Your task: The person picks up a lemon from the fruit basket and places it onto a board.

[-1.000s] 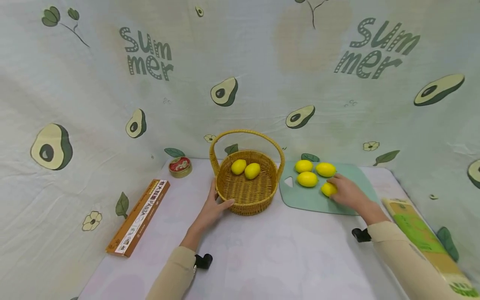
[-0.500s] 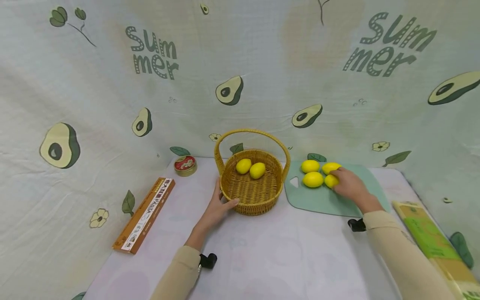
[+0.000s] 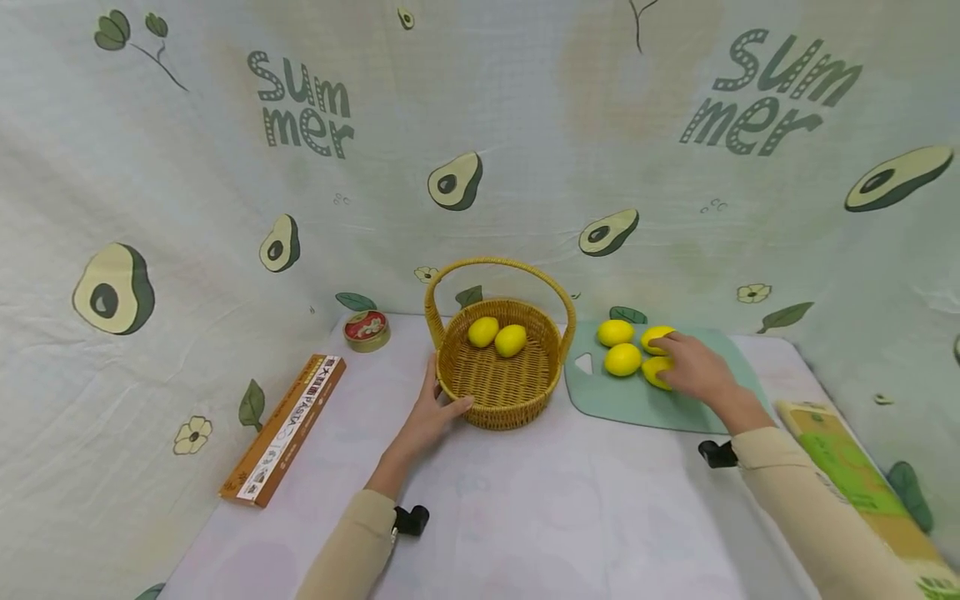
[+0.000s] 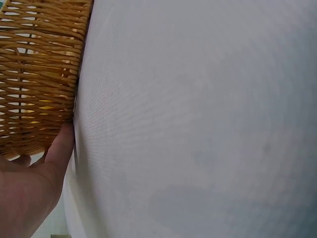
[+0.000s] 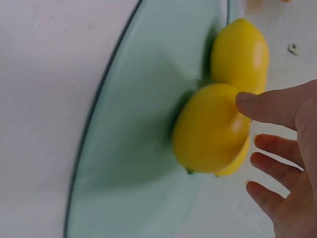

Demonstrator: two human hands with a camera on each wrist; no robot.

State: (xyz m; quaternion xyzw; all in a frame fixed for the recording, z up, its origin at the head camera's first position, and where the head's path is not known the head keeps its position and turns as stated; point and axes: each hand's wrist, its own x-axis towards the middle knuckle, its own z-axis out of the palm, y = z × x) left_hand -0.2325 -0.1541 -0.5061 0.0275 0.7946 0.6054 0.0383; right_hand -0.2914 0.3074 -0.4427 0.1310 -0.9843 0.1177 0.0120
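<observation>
My left hand (image 3: 433, 413) rests against the left front of a round wicker basket (image 3: 501, 417), its thumb near the front rim. Straight fingers touch the woven wall (image 4: 39, 74) in the left wrist view. Two lemons (image 3: 510, 341) lie inside the basket. Over a pale green cutting board (image 3: 600, 400), my right hand (image 3: 699, 371) has its fingers spread apart around the nearest lemon (image 5: 210, 131). Its thumb overlaps that lemon in the right wrist view, and the other fingers show a gap from it. Another lemon (image 3: 657, 339) sits just behind, partly covered by the hand.
More lemons (image 3: 622, 359) lie at the board's left. A long pasta box (image 3: 285, 429) and a round tin (image 3: 367, 330) stand on the left. A green and tan packet (image 3: 847, 467) lies along the right edge. A patterned cloth (image 3: 525, 125) hangs behind.
The front right lemon has shifted slightly left and back, closer to the other lemons. My right hand has moved a little back over it. The left hand stays at the basket.
</observation>
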